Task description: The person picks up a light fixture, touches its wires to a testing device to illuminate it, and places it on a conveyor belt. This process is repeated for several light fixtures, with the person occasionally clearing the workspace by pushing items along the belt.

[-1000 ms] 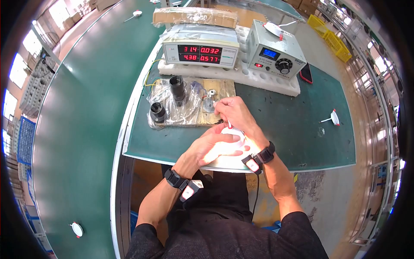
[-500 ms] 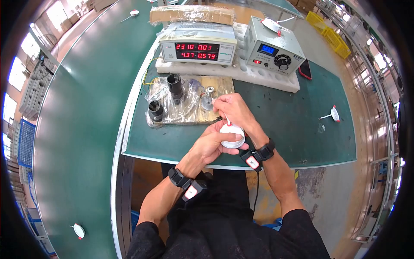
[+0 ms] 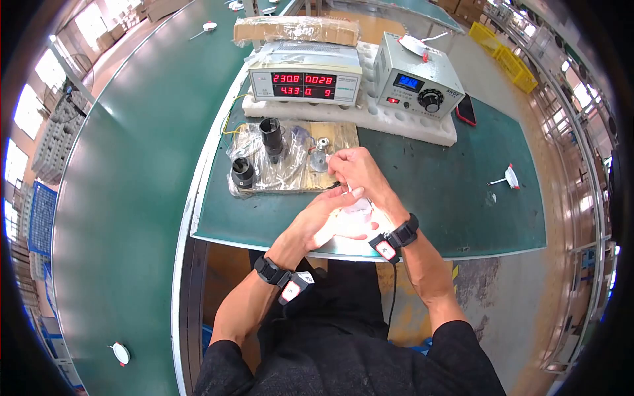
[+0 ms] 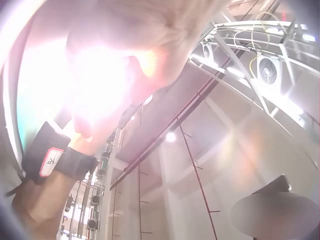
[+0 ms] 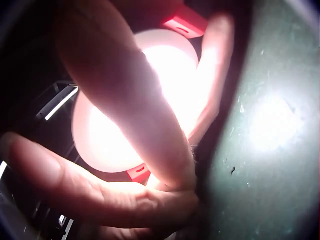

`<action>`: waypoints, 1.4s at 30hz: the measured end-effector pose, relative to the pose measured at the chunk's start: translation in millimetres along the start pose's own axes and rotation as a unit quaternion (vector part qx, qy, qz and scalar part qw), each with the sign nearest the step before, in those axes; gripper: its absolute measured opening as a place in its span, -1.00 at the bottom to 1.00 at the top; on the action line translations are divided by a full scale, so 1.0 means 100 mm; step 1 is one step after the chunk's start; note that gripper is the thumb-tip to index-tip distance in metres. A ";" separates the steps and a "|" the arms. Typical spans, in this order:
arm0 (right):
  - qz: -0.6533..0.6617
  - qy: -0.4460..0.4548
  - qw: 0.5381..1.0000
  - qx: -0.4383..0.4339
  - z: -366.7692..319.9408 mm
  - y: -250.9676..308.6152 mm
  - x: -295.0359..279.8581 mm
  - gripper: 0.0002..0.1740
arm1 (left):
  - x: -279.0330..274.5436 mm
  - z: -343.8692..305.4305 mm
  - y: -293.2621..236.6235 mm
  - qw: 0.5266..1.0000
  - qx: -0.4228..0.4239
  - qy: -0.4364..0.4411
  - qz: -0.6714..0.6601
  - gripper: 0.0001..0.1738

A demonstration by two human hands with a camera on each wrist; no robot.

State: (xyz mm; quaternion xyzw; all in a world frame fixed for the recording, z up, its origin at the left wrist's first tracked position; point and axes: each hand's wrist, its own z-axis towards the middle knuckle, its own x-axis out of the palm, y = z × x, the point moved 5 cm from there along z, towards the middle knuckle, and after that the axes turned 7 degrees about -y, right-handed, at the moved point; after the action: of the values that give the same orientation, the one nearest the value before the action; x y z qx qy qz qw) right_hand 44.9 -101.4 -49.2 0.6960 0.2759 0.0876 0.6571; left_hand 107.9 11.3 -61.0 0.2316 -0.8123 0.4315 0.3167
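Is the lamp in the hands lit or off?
Lit: the lamp glows bright white in the right wrist view, and glare floods part of the left wrist view.

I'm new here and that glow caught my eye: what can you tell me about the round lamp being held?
The round lamp is lit, its disc-shaped face glaring white within a duller, plastic-looking rim. Red clips sit at opposite edges. A white cord runs up to the right grip. The left grip holds the lamp above the green worktable, fingers crossing its face. Glare hides finer detail.
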 end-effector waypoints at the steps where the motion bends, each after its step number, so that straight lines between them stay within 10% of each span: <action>1: 0.003 -0.004 1.000 0.000 -0.01 0.02 0.00 -0.64 | -0.01 0.00 0.00 1.000 -0.010 -0.001 -0.005 -0.51; 42: -0.013 0.004 1.000 -0.010 0.04 -0.03 0.00 -0.63 | -0.04 0.09 0.02 0.999 -0.007 0.000 0.034 -0.57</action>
State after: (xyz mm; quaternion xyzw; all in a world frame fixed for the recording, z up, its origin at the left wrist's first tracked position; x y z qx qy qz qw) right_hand 46.0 -105.5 -52.1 0.6852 0.2866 0.0842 0.6642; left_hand 106.3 4.7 -68.6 0.2020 -0.8228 0.4359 0.3037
